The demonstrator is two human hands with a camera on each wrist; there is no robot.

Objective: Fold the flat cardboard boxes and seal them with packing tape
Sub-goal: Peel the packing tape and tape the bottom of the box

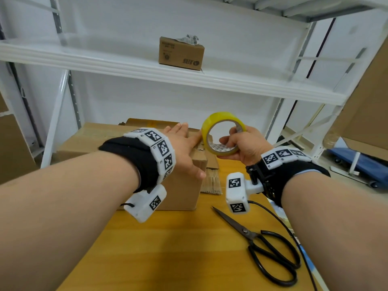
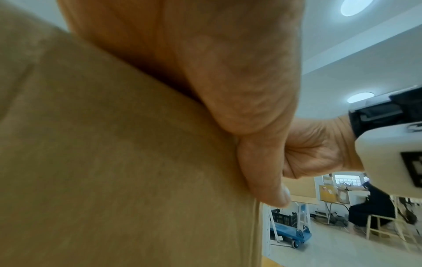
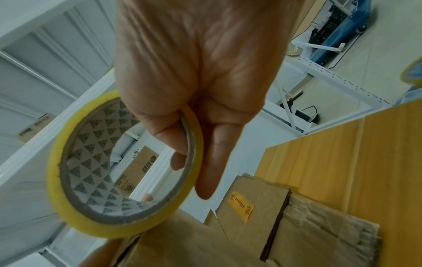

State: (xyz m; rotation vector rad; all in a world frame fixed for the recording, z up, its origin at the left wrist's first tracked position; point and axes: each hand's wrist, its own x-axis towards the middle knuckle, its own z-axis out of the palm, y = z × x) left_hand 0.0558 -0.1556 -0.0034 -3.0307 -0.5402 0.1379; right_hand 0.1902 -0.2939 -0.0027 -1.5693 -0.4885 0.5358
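A folded brown cardboard box (image 1: 180,192) stands on the wooden table (image 1: 168,248). My left hand (image 1: 184,145) lies flat on the box top with straight fingers, and its thumb (image 2: 265,180) presses the box's near side (image 2: 114,162). My right hand (image 1: 245,143) grips a roll of yellow packing tape (image 1: 222,120) just right of the box's top edge, with fingers through the core. The right wrist view shows the tape roll (image 3: 68,180) with a triangle-patterned core, held above the box (image 3: 182,249).
Black scissors (image 1: 262,244) lie on the table at the right front. Flat cardboard sheets (image 1: 212,177) lie stacked behind and beside the box. A small printed carton (image 1: 181,53) sits on the white shelf (image 1: 210,78) above. A blue trolley (image 1: 357,162) stands on the floor at right.
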